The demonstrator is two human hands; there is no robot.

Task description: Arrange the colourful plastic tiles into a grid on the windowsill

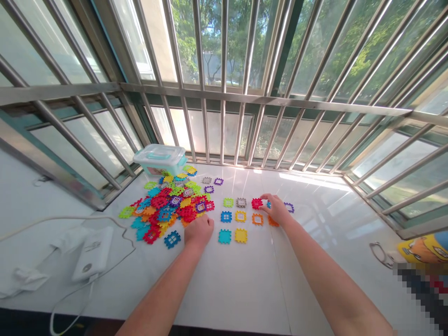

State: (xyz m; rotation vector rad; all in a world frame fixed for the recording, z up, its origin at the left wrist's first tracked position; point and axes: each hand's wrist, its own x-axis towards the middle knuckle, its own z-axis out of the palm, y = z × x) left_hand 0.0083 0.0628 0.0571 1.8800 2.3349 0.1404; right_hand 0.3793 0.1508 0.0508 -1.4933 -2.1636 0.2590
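In the head view, the right hand (277,209) sits with fingers together over a blue waffle tile (269,204), grip unclear from here, a red tile (256,203) at its nine o'clock. The left hand (199,232) lies curled, palm hidden, at five o'clock from the heap of colored tiles (168,203), touching its edge.

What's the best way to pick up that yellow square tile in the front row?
Pinch it by two opposite notched edges, coming straight down from above with the left hand, the nearer one. The yellow tile lies flat on the white ledge, and its notches give fingertips a catch, and the gap beside the teal tile leaves room.
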